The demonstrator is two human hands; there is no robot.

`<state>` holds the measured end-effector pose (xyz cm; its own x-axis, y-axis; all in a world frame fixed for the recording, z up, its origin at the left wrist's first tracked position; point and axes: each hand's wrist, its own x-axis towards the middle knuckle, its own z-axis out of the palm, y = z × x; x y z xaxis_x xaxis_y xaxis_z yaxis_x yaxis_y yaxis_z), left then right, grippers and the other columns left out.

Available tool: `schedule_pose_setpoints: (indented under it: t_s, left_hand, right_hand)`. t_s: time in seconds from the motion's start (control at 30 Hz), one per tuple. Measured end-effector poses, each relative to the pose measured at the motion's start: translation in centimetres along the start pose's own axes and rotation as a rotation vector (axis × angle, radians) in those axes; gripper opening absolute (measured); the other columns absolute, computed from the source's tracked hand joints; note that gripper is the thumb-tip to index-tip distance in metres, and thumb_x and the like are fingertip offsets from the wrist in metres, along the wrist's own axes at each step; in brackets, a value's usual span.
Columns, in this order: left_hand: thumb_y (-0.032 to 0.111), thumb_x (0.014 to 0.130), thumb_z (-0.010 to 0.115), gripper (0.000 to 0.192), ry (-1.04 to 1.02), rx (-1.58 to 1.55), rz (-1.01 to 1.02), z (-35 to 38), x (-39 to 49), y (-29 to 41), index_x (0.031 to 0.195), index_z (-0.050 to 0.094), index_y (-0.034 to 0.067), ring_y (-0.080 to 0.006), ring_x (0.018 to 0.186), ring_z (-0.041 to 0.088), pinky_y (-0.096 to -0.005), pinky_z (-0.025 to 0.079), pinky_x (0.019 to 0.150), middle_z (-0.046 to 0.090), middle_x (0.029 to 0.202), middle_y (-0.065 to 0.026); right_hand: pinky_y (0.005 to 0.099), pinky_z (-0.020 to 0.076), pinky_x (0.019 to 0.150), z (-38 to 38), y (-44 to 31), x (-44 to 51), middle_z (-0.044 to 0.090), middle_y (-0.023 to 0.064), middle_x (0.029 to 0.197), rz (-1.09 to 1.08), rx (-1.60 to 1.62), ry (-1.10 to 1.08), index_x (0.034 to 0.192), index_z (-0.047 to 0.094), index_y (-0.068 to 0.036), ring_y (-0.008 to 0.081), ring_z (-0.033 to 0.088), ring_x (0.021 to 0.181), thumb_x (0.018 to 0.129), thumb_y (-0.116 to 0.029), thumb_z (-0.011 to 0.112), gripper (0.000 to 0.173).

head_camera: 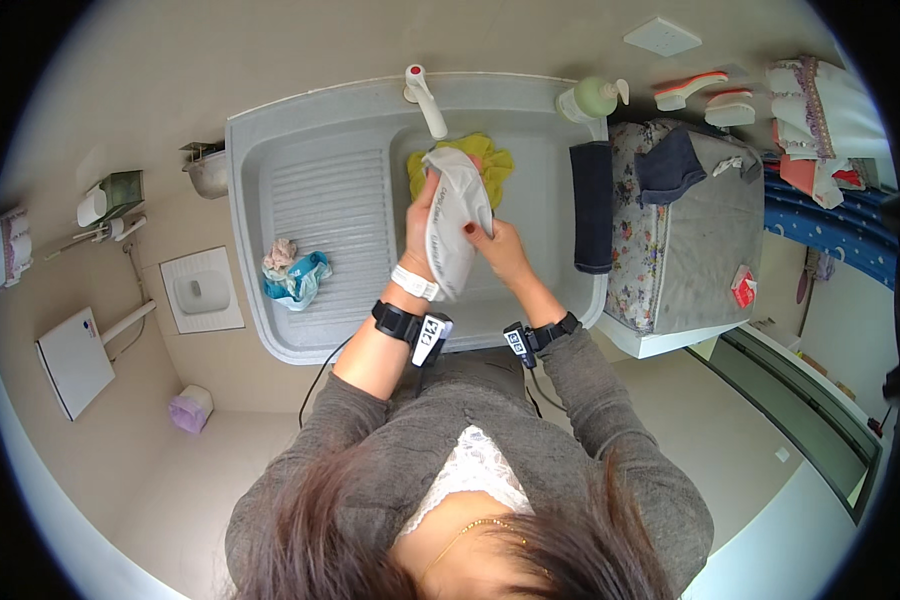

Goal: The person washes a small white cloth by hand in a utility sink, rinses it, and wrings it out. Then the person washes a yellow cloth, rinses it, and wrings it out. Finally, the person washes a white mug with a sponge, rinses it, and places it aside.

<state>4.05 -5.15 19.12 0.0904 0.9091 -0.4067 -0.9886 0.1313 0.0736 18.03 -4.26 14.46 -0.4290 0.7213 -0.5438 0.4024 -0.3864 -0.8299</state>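
My left hand (420, 229) and my right hand (501, 251) both hold a white cloth item (454, 217) with a lettered band along its edge. Most of my left hand's fingers are hidden behind the fabric, and my right thumb presses on its front. Under and behind it, a yellow-green cloth (495, 161) lies bunched in the basin of the grey laundry sink (551, 300). The white faucet (427, 105) points down just above the white item.
Small pink (280, 253) and blue-white cloths (300, 279) lie on the ribbed washboard (326, 202) at left. A dark folded towel (592, 210) hangs over the sink's right edge. A green pump bottle (585, 101) stands at the back right corner, near a fabric-covered appliance (709, 247).
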Motion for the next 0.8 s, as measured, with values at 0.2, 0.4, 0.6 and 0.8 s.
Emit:
schedule_pose_setpoints:
  t_s: [0.2, 0.4, 0.6, 0.8]
  left_hand:
    - [0.054, 0.096, 0.040, 0.069, -0.076, 0.008, -0.008, -1.8, -2.4, -0.3, 0.140, 0.034, 0.001, -0.0255, 0.128, 0.042, -0.0387, 0.032, 0.108, 0.044, 0.139, -0.0127]
    - [0.044, 0.099, 0.041, 0.060, 0.072, 0.383, 0.003, -3.4, -2.9, -4.7, 0.143, 0.029, 0.006, -0.0184, 0.133, 0.035, -0.0341, 0.028, 0.110, 0.035, 0.145, -0.0053]
    - [0.049, 0.099, 0.034, 0.055, -0.032, -0.075, -0.115, -4.7, -1.0, -2.9, 0.140, 0.036, 0.012, -0.0193, 0.131, 0.039, -0.0347, 0.032, 0.109, 0.040, 0.144, -0.0035]
    - [0.047, 0.099, 0.036, 0.054, 0.086, 0.174, -0.011, -4.4, -1.2, -4.5, 0.138, 0.037, 0.009, -0.0200, 0.126, 0.044, -0.0369, 0.039, 0.104, 0.044, 0.139, -0.0060]
  right_hand:
    - [0.0376, 0.0463, 0.064, -0.4, -0.7, 1.4, 0.065, 0.0168, 0.073, -0.207, -0.015, 0.459, 0.092, 0.063, 0.008, 0.0266, 0.059, 0.064, 0.093, -0.036, 0.056, 0.044]
    - [0.0442, 0.0440, 0.086, 0.6, -5.1, 3.1, 0.062, 0.0254, 0.102, -0.366, -0.533, 0.699, 0.116, 0.055, 0.001, 0.0362, 0.060, 0.098, 0.092, -0.033, 0.052, 0.042]
    - [0.0465, 0.0324, 0.103, 1.5, -7.1, 0.4, 0.062, 0.0117, 0.114, -0.809, -0.459, 0.232, 0.117, 0.058, -0.007, 0.0306, 0.054, 0.113, 0.093, -0.029, 0.046, 0.035]
    - [0.0437, 0.0308, 0.106, 0.7, -5.0, 3.1, 0.063, 0.0095, 0.114, -0.706, -0.558, 0.281, 0.111, 0.063, -0.007, 0.0268, 0.054, 0.114, 0.096, -0.028, 0.040, 0.035]
